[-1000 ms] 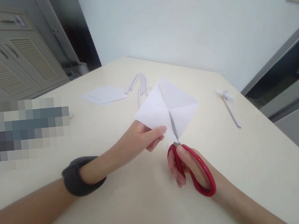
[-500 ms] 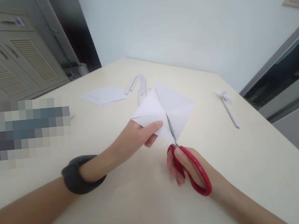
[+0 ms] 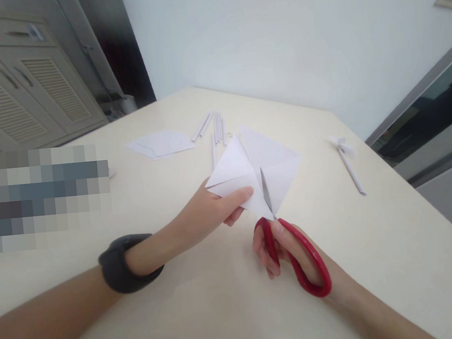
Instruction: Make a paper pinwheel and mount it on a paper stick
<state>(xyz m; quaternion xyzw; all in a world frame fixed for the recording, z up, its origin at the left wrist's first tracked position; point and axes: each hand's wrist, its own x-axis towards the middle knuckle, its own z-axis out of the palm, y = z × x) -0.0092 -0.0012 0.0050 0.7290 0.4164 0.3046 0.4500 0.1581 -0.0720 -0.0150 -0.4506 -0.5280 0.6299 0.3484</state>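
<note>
Paper square, white, creased along its diagonals, was held just above the table between both hands. Left hand pinched its near-left flap, thumb on top, fingers underneath; this lifted the sheet so the blades could pass on both sides of it. Right hand was closed through the red loops of the scissors, just right of the pinch. Blades ran up a crease toward the centre, nearly together, paper between them. The pinch sat close beside the cut, likely to keep the sheet taut.

Beyond the grip: paper sticks, flat paper sheets to their left. Far right of the scissors, a paper pinwheel lay flat. Dark wristband on the left wrist.
</note>
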